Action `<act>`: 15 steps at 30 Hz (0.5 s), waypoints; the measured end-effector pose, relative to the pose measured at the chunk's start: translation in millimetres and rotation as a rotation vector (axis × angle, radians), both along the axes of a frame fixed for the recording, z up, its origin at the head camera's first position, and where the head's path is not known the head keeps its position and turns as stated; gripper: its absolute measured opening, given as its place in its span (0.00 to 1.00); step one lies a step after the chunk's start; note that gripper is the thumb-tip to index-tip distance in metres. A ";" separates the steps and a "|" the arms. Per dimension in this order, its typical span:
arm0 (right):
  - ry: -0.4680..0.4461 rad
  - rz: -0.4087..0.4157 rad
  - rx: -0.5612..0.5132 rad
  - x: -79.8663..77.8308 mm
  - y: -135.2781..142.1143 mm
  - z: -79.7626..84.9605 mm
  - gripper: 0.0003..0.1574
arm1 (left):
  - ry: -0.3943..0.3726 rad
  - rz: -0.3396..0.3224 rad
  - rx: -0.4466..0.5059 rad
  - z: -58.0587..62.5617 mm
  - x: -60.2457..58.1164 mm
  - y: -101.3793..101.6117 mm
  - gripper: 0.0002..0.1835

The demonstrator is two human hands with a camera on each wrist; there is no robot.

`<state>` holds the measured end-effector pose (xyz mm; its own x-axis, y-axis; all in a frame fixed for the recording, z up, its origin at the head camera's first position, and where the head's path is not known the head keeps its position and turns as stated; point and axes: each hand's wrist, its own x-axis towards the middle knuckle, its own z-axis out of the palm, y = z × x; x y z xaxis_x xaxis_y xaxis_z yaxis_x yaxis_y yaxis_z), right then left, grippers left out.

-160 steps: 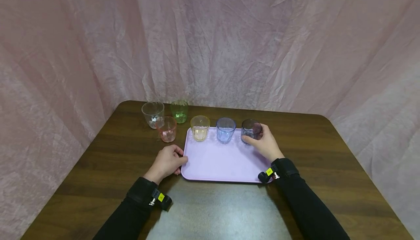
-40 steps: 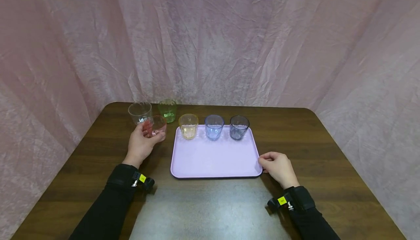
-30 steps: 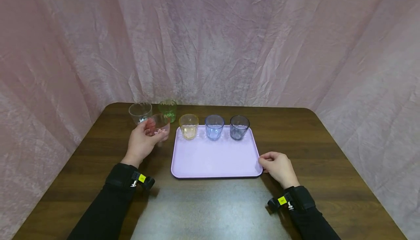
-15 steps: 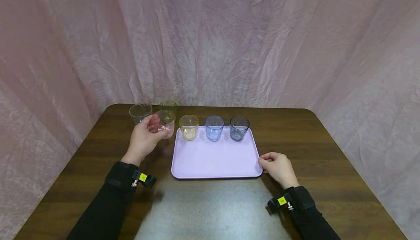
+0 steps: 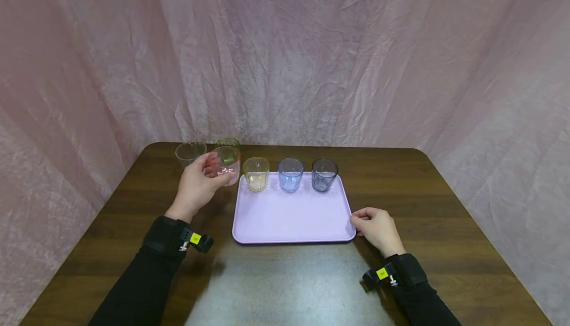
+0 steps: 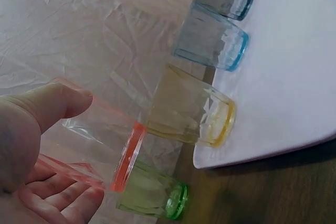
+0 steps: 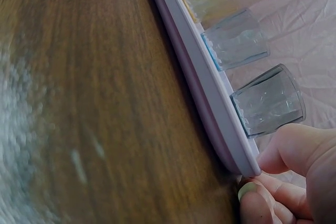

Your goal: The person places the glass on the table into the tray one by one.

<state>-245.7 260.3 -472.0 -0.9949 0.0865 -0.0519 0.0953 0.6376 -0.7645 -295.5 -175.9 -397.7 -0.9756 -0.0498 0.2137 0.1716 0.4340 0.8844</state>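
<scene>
My left hand (image 5: 196, 187) holds a pink glass (image 5: 230, 167) between thumb and fingers, raised above the table just left of the tray. In the left wrist view the pink glass (image 6: 100, 142) shows its red-tinted base pointing toward the tray. My right hand (image 5: 378, 229) pinches the right edge of the lilac tray (image 5: 294, 219); in the right wrist view the thumb lies at the rim (image 7: 251, 167) and the fingers curl below. Along the tray's far side stand a yellow glass (image 5: 256, 175), a blue glass (image 5: 291, 175) and a dark grey glass (image 5: 324, 175).
Behind my left hand, at the table's back left, stand a clear glass (image 5: 189, 152) and a green glass (image 5: 227, 142), both partly hidden. A pink curtain (image 5: 285, 59) hangs behind the wooden table (image 5: 423, 192).
Earlier my right hand held the grey glass and my left was at the tray's left edge. Since then, my left hand has lifted the pink glass and carried it rightward; my right hand stays at the tray.
</scene>
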 end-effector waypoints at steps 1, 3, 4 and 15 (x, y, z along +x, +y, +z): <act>-0.002 -0.005 0.001 -0.1 0.1 -0.2 0.12 | -0.001 -0.004 0.004 1.1 0.2 1.1 0.42; -0.001 -0.005 0.003 -0.1 0.4 -0.5 0.13 | -0.001 -0.011 0.011 3.3 0.3 3.5 0.42; 0.001 -0.004 0.004 -0.1 0.6 -0.5 0.13 | 0.001 -0.016 0.013 4.4 0.6 4.8 0.43; 0.006 0.002 -0.001 -0.5 0.2 -1.1 0.12 | 0.029 -0.084 0.004 14.6 3.7 22.2 0.44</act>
<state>-246.2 260.4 -473.1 -0.9954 0.0841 -0.0461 0.0893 0.6366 -0.7660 -291.7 -153.7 -383.0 -0.9698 0.0312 0.2419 0.2328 0.4134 0.8803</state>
